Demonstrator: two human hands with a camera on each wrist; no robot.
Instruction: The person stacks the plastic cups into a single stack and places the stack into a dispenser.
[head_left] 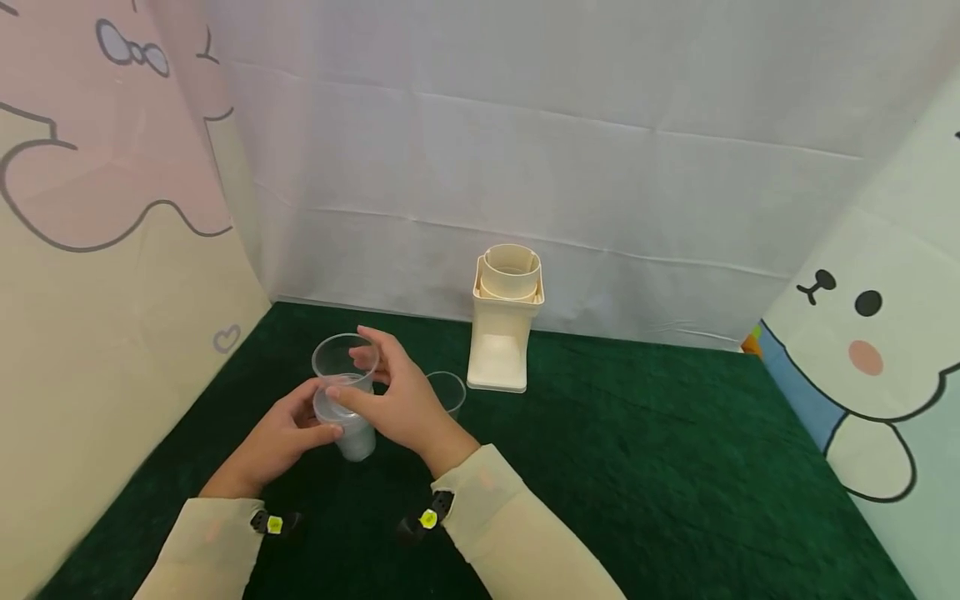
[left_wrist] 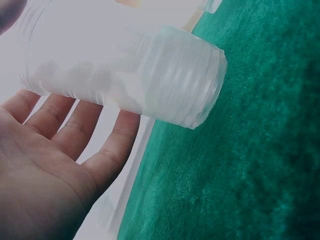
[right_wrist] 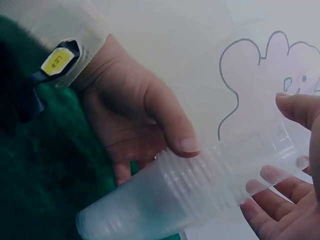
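Note:
A nested stack of clear plastic cups (head_left: 357,442) is in my left hand (head_left: 273,442), left of centre in the head view. The left thumb lies along the stack's rims in the right wrist view, and the fingers (left_wrist: 112,145) wrap its other side in the left wrist view. My right hand (head_left: 408,407) holds an upper plastic cup (head_left: 341,364), which sticks well up out of the stack. Its fingers (right_wrist: 285,182) support that cup's wall. Another clear cup (head_left: 447,392) stands on the green cloth just beyond the right wrist, partly hidden by the right hand.
A cream plastic holder (head_left: 498,358) with a round open top (head_left: 512,271) stands at the back, near the white curtain (head_left: 600,167). Dark green cloth (head_left: 675,467) covers the table. Printed cartoon panels (head_left: 112,275) flank both sides.

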